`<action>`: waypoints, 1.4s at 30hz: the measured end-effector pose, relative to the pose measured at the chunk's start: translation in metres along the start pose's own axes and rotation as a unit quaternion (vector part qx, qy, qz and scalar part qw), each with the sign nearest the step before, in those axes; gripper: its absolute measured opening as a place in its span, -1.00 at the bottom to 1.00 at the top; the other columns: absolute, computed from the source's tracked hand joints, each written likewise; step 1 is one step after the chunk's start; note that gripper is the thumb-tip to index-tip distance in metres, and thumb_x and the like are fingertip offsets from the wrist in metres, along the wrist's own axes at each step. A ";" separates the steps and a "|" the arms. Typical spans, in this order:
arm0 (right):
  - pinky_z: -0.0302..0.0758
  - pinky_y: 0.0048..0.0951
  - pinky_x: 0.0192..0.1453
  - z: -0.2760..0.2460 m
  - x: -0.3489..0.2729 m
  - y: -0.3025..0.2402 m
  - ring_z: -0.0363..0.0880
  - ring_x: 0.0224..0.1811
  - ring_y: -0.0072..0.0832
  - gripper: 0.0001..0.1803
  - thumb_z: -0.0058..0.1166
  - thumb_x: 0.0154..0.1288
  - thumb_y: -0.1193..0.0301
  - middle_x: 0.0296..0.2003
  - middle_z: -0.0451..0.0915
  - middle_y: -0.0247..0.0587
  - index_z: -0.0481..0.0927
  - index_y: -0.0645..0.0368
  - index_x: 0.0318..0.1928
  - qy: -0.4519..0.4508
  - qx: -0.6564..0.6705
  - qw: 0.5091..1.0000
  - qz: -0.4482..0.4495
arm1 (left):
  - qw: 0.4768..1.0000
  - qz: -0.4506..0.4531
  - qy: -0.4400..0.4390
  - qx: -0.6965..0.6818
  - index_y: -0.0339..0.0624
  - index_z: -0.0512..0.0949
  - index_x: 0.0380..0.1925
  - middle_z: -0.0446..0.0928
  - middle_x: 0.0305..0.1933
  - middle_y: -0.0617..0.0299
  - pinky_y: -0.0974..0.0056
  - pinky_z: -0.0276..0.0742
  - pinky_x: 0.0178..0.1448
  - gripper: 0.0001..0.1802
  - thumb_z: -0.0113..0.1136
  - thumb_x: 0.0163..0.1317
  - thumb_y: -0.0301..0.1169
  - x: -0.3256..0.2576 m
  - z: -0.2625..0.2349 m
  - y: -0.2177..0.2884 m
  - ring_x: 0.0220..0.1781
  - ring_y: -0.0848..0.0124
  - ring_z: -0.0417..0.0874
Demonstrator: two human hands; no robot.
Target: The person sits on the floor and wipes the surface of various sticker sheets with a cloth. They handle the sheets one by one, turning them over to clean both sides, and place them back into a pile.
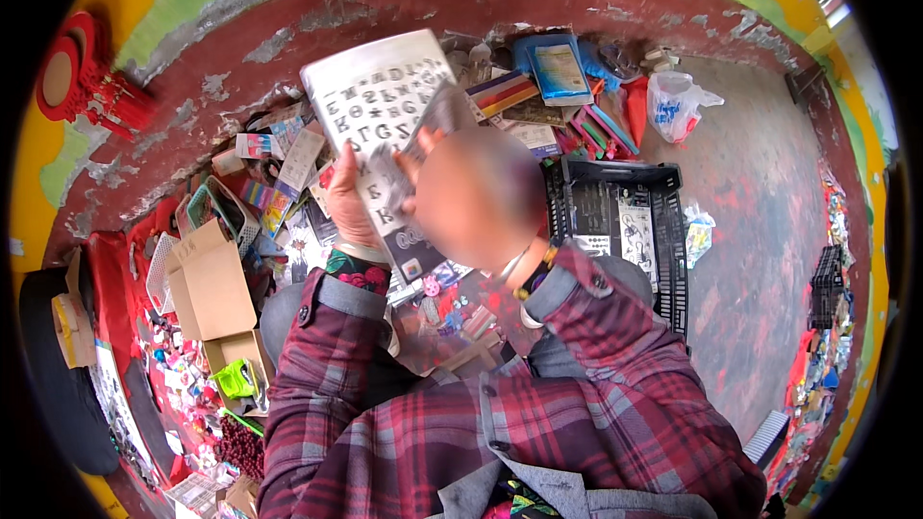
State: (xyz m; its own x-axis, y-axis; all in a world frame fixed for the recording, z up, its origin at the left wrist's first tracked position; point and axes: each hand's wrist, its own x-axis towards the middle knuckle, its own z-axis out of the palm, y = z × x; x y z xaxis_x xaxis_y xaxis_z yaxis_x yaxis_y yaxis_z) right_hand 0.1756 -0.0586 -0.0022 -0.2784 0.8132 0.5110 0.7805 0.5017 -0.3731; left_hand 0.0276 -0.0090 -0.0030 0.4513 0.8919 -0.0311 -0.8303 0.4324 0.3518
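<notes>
Left hand (pixel 354 210) grasping the flat white rectangular sheet w/ rows of black characters (pixel 370 77), fingers on its left side, thumb up along the edge. Sheet's front & centre, a bit left, tilted, far end leaning left. Right hand (pixel 484 207) is over the sheet's right side, mostly blurred; fingertips by the crumpled grey film-like piece (pixel 450 108) lying across the sheet, but can't tell if they're gripping it.

Right of the hands: black plastic crate w/ slotted walls (pixel 677 240), flat printed pieces inside. Beyond it, far right, a white translucent plastic bag (pixel 679 104) on the floor. Far side, approx. centre: blue flat rectangular packet (pixel 553 62) atop the pile by the wall. Over left, an open brown cardboard box (pixel 212 286), bright lime-green item (pixel 234 380) in its near part; white plastic lattice basket (pixel 160 274) just beside, left.
</notes>
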 end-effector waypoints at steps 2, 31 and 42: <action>0.02 -0.05 0.42 0.001 -0.007 -0.021 0.06 0.40 -0.02 -0.42 -0.09 0.33 0.05 0.34 0.10 0.08 0.32 -0.04 0.30 -0.060 0.032 0.997 -0.026 | 0.993 0.075 0.070 0.054 -0.27 0.31 0.18 0.46 0.12 -0.05 0.01 0.48 0.15 -0.43 -0.10 0.33 -0.06 0.007 -0.008 0.008 0.05 0.08 0.55; 0.30 -0.28 0.26 -0.033 0.024 0.048 0.34 0.25 -0.08 -0.41 0.00 0.34 0.17 0.17 0.35 0.21 0.28 0.24 0.26 0.203 0.212 0.941 0.168 | 0.983 -0.077 -0.009 0.164 -0.30 0.20 0.24 0.39 0.19 -0.03 0.08 0.39 0.24 -0.41 -0.19 0.41 -0.07 -0.021 0.014 -0.031 0.15 0.14 0.48; 0.49 -0.58 -0.13 -0.066 0.016 0.075 0.59 -0.26 -0.58 -0.78 0.16 0.19 0.52 -0.27 0.63 -0.27 0.57 0.33 -0.14 0.107 0.651 0.674 0.333 | 0.951 0.050 -0.003 0.304 -0.27 0.25 0.24 0.40 0.18 0.06 0.15 0.35 0.23 -0.46 -0.02 0.36 -0.19 0.002 0.011 -0.008 0.17 0.26 0.44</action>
State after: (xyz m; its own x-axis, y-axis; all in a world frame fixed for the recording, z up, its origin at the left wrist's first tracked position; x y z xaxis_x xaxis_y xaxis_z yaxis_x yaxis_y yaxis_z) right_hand 0.2673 -0.0276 0.0293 0.0878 0.9944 -0.0582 -0.4986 -0.0067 -0.8668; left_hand 0.0391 -0.0119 0.0043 0.3826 0.9232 0.0356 -0.5266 0.1862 0.8294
